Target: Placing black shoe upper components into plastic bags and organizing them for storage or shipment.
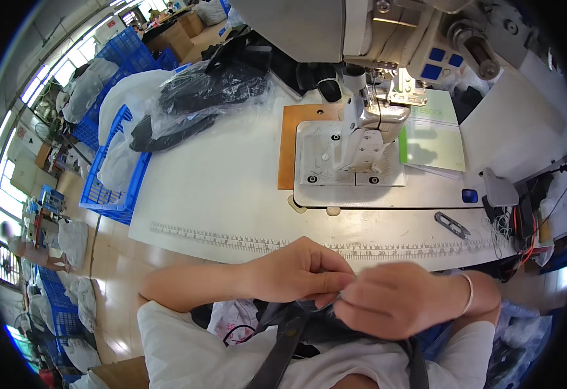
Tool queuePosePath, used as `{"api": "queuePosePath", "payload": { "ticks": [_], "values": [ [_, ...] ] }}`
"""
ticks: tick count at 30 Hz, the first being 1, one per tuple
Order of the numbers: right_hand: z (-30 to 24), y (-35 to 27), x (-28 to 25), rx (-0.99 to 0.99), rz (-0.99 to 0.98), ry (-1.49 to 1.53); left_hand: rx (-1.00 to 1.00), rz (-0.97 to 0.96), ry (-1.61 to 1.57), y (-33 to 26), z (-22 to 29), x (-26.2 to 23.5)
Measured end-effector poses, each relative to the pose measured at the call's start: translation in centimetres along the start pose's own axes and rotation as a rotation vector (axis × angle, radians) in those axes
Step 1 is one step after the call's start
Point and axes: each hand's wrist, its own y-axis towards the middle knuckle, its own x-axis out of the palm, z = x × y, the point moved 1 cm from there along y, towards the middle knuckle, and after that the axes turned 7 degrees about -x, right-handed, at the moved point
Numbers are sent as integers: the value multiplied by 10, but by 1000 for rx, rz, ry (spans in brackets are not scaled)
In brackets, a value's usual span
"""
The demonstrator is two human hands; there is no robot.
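Note:
Both hands meet in front of my chest, just past the near edge of the white sewing table (225,188). My left hand (303,272) is closed, its thumb and forefinger pinched together at the fingertips of the other hand. My right hand (397,298) is closed too, fingers curled in and somewhat smeared by motion; a thin bracelet (469,295) circles that wrist. Whatever lies between the fingertips is hidden or too small to name. Dark material shows just below them, against my dark apron strap (282,350). Beyond the hands stands an industrial sewing machine (371,129).
Thread snips (452,225) lie at the table's right, near loose thread (499,230). A ruler strip (231,240) runs along the front edge. A green-and-white notebook (436,139) rests beside the machine. At left are a blue crate (111,204) and dark pieces in clear plastic (212,91).

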Motion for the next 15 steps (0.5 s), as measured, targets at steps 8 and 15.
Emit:
{"api": "queuePosePath", "payload": {
  "ticks": [8,15],
  "values": [
    [26,-2,45,305,237,444,142,-95,-223,-13,-60,3],
    [29,9,64,363,134,736,10,76,-188,-17,-63,26]
  ]
}}
